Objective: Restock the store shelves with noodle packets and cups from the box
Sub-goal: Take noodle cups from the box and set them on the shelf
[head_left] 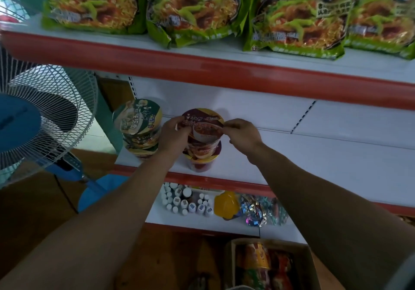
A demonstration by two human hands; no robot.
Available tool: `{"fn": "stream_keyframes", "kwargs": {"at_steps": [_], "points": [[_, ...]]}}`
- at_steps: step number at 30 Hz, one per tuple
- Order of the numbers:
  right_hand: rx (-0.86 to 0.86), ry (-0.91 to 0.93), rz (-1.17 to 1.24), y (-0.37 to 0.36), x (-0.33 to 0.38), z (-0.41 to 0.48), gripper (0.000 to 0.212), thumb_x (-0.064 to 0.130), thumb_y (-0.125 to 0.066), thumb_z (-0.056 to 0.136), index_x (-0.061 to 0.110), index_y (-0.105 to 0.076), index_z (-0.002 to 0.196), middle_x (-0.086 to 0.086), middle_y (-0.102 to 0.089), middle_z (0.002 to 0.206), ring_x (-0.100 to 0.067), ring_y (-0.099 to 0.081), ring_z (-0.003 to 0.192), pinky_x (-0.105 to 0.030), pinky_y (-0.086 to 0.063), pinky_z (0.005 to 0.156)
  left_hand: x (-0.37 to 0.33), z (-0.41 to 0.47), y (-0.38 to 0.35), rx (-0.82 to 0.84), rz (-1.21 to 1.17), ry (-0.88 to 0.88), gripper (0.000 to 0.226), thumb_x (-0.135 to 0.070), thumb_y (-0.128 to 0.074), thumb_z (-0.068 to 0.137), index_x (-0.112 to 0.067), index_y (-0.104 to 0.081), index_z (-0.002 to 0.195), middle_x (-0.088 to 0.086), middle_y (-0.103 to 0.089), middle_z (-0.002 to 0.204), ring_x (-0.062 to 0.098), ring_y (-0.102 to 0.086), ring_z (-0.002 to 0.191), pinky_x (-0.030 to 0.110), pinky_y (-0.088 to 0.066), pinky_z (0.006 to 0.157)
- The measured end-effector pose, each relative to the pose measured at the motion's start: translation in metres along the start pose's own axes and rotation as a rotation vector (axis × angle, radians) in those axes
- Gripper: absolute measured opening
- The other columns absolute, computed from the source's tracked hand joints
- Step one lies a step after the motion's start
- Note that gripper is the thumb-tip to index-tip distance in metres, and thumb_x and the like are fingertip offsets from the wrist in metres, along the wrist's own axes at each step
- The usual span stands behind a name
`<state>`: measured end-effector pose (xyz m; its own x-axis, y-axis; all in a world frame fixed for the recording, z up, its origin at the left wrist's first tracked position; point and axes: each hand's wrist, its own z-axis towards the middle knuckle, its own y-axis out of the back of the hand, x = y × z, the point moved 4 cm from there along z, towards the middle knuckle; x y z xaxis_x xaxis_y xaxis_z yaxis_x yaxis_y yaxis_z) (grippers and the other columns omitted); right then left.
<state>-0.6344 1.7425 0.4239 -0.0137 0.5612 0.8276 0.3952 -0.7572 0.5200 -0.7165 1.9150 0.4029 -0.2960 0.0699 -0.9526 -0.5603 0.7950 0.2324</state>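
A red-brown noodle cup (pixel 203 124) sits tilted on top of another red cup (pixel 201 162) on the middle shelf (pixel 325 161). My left hand (pixel 174 137) grips its left rim and side. My right hand (pixel 241 133) pinches its right rim. To the left stands a stack of green and yellow noodle cups (pixel 138 128). Several green noodle packets (pixel 298 15) line the top shelf. The cardboard box (pixel 271 265) on the floor at the bottom holds more cups and packets.
A blue standing fan (pixel 33 119) with a white wire guard stands at the left, close to the shelf end. The lowest shelf carries small white bottles (pixel 186 201), a yellow container (pixel 226 204) and shiny wrapped sweets (pixel 261 211). The middle shelf's right part is bare white.
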Motion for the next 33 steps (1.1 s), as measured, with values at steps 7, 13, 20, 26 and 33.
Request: {"fn": "stream_keyframes", "kwargs": {"at_steps": [7, 13, 20, 26, 33], "points": [[-0.017, 0.098, -0.230, 0.038, -0.002, -0.016, 0.038, 0.033, -0.059, 0.093, 0.022, -0.062, 0.128, 0.004, -0.061, 0.132, -0.019, -0.058, 0.116, -0.032, -0.048, 0.097, -0.017, -0.025, -0.005, -0.185, 0.169, -0.252, 0.028, -0.022, -0.055, 0.097, -0.016, -0.063, 0.124, 0.005, -0.057, 0.130, 0.020, -0.054, 0.119, 0.031, -0.044, 0.095], [-0.082, 0.087, -0.375, 0.088, -0.024, -0.036, 0.037, 0.034, -0.057, 0.090, 0.024, -0.062, 0.126, 0.003, -0.064, 0.126, -0.022, -0.061, 0.107, -0.034, -0.051, 0.092, -0.034, -0.083, -0.062, -0.052, 0.211, -0.354, 0.023, -0.027, -0.054, 0.099, -0.024, -0.063, 0.119, -0.015, -0.060, 0.106, 0.005, -0.057, 0.094, 0.013, -0.039, 0.070], [-0.163, 0.006, -0.437, 0.167, -0.075, -0.065, 0.041, 0.033, -0.055, 0.092, 0.023, -0.058, 0.131, 0.001, -0.063, 0.129, -0.024, -0.060, 0.111, -0.034, -0.051, 0.092, -0.016, -0.143, -0.156, 0.194, 0.251, -0.304, 0.013, -0.029, -0.059, 0.096, -0.030, -0.066, 0.107, -0.014, -0.064, 0.095, 0.005, -0.060, 0.089, 0.018, -0.045, 0.074], [-0.166, -0.127, -0.438, 0.215, -0.151, -0.098, 0.043, 0.033, -0.056, 0.091, 0.023, -0.058, 0.133, 0.001, -0.062, 0.130, -0.024, -0.059, 0.114, -0.033, -0.050, 0.093, 0.035, -0.193, -0.237, 0.505, 0.448, -0.089, 0.018, -0.034, -0.056, 0.097, -0.028, -0.063, 0.112, -0.010, -0.061, 0.102, 0.008, -0.057, 0.090, 0.026, -0.045, 0.076], [-0.136, -0.302, -0.415, 0.237, -0.263, -0.139, 0.033, 0.028, -0.055, 0.091, 0.018, -0.064, 0.121, -0.007, -0.066, 0.121, -0.027, -0.061, 0.104, -0.033, -0.050, 0.084, 0.125, -0.241, -0.300, 0.748, 0.667, 0.084, 0.012, -0.036, -0.051, 0.099, -0.036, -0.057, 0.109, -0.014, -0.054, 0.099, 0.003, -0.055, 0.082, 0.026, -0.046, 0.074]]}}
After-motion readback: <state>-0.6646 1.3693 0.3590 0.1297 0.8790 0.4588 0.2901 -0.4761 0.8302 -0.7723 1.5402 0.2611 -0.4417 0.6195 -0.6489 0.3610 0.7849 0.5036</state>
